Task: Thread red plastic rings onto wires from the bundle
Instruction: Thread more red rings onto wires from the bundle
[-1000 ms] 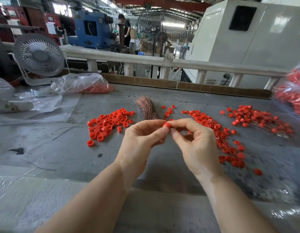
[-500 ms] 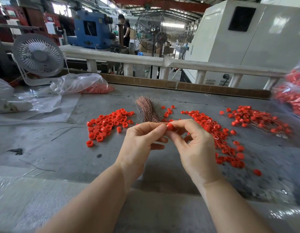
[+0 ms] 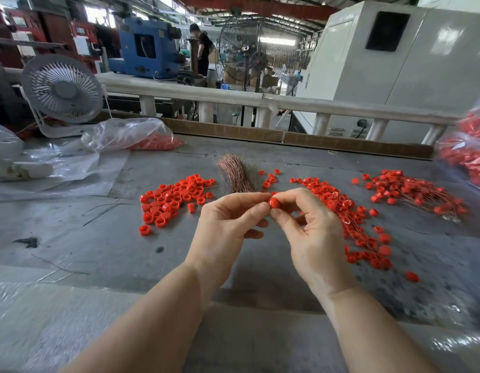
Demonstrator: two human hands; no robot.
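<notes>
My right hand (image 3: 310, 232) pinches a red plastic ring (image 3: 274, 203) between thumb and forefinger above the grey table (image 3: 98, 238). My left hand (image 3: 228, 227) meets it from the left, thumb and forefinger pressed together at the ring; any wire between them is too thin to see. Behind the hands lies the copper wire bundle (image 3: 234, 170). A pile of loose red rings (image 3: 174, 197) sits to the left. Rings strung on wires (image 3: 349, 216) trail off to the right, with another such heap (image 3: 411, 192) further right.
A clear bag holding red rings (image 3: 142, 135) and a white desk fan (image 3: 62, 92) stand at the back left. Another bag of rings (image 3: 467, 154) is at the right edge. Loose dark wires (image 3: 107, 208) lie left. A person stands far behind the railing (image 3: 233, 96).
The hands have stayed together at the ring and shifted slightly; the ring has turned in my right fingers and shows more fully now.
</notes>
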